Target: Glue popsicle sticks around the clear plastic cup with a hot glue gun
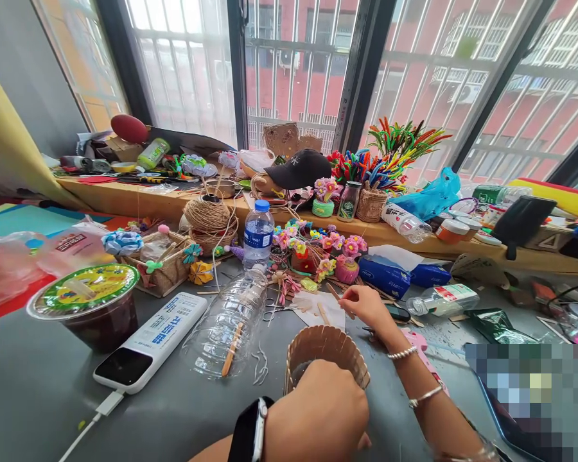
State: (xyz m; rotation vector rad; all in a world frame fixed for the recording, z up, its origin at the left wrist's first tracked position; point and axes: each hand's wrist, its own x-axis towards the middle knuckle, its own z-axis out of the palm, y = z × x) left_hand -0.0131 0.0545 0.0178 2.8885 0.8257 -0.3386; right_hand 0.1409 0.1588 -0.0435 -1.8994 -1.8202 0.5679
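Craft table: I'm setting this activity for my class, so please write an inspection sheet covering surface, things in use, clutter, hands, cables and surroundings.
Surface: grey tabletop, crowded, small scraps towards the right.
Things in use: woven basket; brown stick; white paper beyond the basket.
Clutter: lidded cup, clear bottle on its side, blue tissue pack.
Hands: left hand at the basket's near side, grip hidden; right hand pinching the stick.
Cables: white cable plugged into white device.
Surroundings: barred windows; ledge bearing black cap.
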